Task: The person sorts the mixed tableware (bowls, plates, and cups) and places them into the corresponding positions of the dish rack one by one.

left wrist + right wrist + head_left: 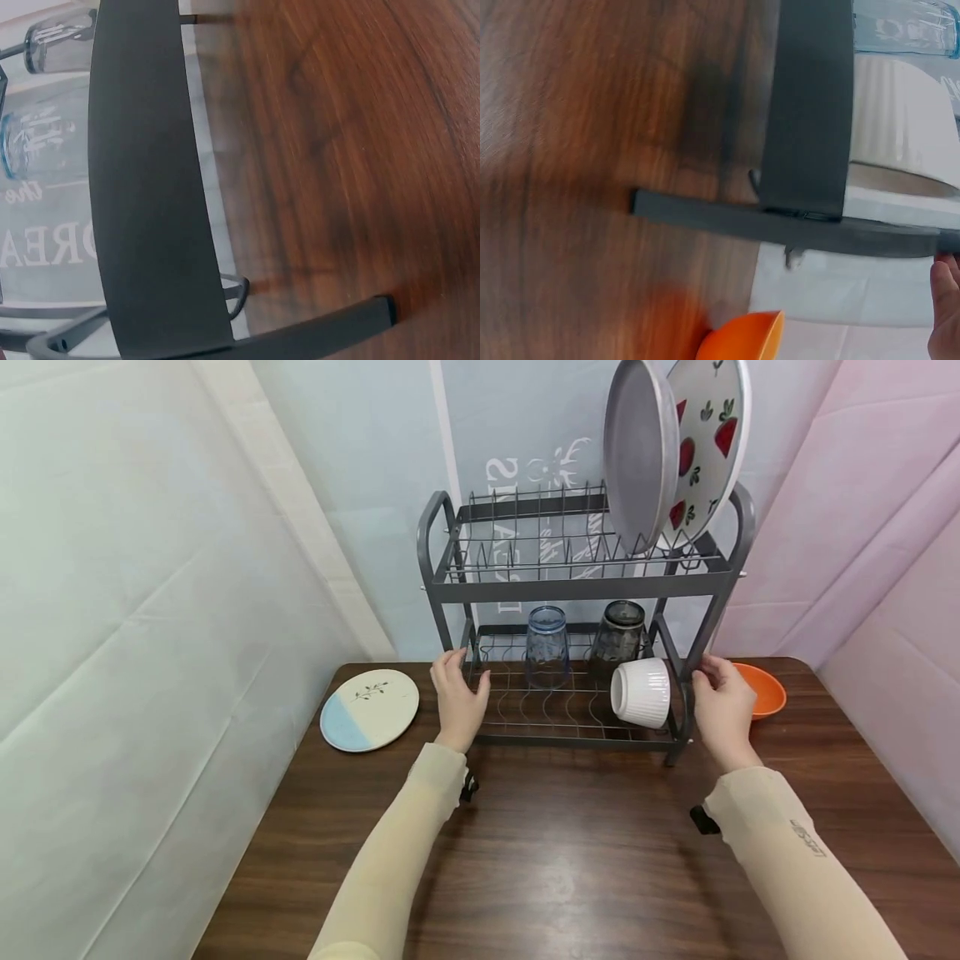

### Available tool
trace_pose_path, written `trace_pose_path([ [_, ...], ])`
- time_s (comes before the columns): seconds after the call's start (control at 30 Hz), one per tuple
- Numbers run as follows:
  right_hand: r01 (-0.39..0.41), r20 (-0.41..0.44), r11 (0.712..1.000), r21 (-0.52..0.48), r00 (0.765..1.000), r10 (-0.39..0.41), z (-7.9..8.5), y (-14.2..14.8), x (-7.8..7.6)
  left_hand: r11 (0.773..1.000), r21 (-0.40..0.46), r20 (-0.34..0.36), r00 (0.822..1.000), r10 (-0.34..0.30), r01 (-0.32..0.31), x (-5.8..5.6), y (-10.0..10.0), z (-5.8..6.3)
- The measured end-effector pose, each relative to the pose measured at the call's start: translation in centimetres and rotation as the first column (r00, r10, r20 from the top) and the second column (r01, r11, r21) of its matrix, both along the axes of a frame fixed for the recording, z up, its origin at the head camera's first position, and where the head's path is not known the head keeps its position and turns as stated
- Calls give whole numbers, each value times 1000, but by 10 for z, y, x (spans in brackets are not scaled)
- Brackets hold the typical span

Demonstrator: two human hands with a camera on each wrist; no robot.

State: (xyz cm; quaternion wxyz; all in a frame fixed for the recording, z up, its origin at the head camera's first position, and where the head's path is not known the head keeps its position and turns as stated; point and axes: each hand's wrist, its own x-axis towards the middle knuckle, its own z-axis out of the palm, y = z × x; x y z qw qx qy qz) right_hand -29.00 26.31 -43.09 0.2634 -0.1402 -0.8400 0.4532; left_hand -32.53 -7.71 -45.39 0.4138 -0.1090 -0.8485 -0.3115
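A two-tier dish rack (577, 578) stands near the back of the wooden worktop (570, 860), squarely ahead of the person, its long axis running left to right. The left hand (459, 693) wraps its fingers around the rack's left front upright at the lower tier, and the right hand (722, 703) holds the right front upright the same way, so both hands bracket the rack at equal reach, neither nearer than the other. From the wrist views only the dark uprights and foot bars show close up; the grip itself is judged from the head view.

On the lower tier, a blue glass (547, 645) and a smoky grey glass (619, 633) stand upside down, and a white ribbed bowl (642, 692) lies on its side near the right end. On the upper tier, a grey plate (639, 453) and a strawberry-patterned plate (708, 435) lean upright at the right end. A blue-and-cream plate (369, 709) lies flat left of the rack, and an orange bowl (763, 689) sits just beyond the right hand.
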Motion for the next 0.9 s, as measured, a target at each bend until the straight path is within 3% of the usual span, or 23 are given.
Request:
trace_pose_path([
  [0.17, 20, -15, 999, -26, 1000, -20, -9, 11, 7, 997, 63, -1, 998, 55, -55, -2, -5, -3],
  [0.37, 73, 30, 997, -38, 997, -72, -18, 29, 14, 980, 181, 2, 996, 86, -85, -5, -10, 1],
  [0.53, 138, 87, 988, -72, 987, -132, -23, 47, 18, 970, 231, 102, 993, 57, -80, -9, -12, 7],
  [0.73, 217, 266, 975, -46, 943, -198, -30, 72, 17, 964, 253, 273, 962, 10, -82, -11, -12, 13],
  [0.9, 247, 414, 965, -85, 890, -191, -40, 89, 16, 964, 249, 354, 935, -5, -89, -15, -11, 16],
])
